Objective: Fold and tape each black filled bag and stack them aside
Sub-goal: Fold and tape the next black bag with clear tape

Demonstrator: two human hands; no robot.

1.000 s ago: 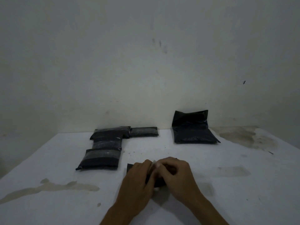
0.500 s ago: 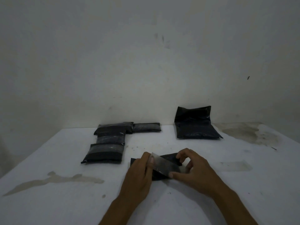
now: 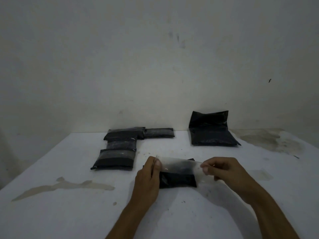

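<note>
Head view, near to far. Left hand [image 3: 148, 180]: thumb and fingers pinching the left end of a clear tape strip [image 3: 180, 165], palm resting against the left edge of a folded black bag [image 3: 177, 180]. Right hand [image 3: 224, 171]: fingers curled, pinching the strip's right end; strip stretched between both hands, just above the bag. Folded black bag: flat on the white table [image 3: 69, 213], centre front, directly beneath the strip. Brown stain [image 3: 65, 186]: on the tabletop, left of the hands. Taped bags [image 3: 117, 149]: four black bundles with clear bands, far left, three overlapping in a row running away from the viewer, the fourth beside the farthest one. Unfolded black bag [image 3: 212, 135]: far right, body flat, upper flap leaning against the wall [image 3: 155, 57]. Second stain [image 3: 276, 140]: far right corner
</note>
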